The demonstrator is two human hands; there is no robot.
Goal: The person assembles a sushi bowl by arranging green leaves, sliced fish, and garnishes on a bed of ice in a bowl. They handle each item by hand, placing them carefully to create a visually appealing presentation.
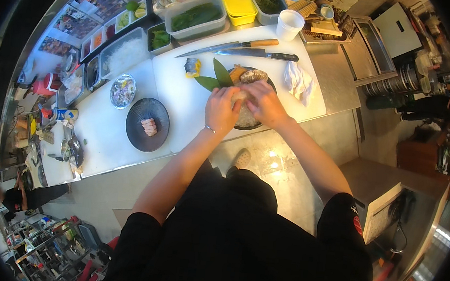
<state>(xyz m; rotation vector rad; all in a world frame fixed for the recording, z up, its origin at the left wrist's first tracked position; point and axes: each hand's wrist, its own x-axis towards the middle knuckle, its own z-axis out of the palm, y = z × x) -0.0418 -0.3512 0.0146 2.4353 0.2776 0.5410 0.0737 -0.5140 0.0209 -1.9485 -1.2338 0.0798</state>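
Observation:
My left hand [222, 111] and my right hand [267, 105] meet above a round dark bowl [274, 84], fingers pinched together. Between the fingertips is a small pale lump [239, 95], too small to make out. Crushed ice [246, 119] shows in the bowl below my hands. A ridged shell [253, 76] sits at the bowl's far side, and two pointed green leaves [222, 72] stick out to its left. Further left, a dark round plate [134, 135] carries a few slices of pinkish fish [149, 127].
Beyond the bowl, two knives [256, 53] lie on the white cutting board [177, 104]. A crumpled white cloth [298, 82] is at right, a white cup [289, 25] behind. A foil-like metal bowl [123, 91] stands left. Food tubs [195, 19] line the back.

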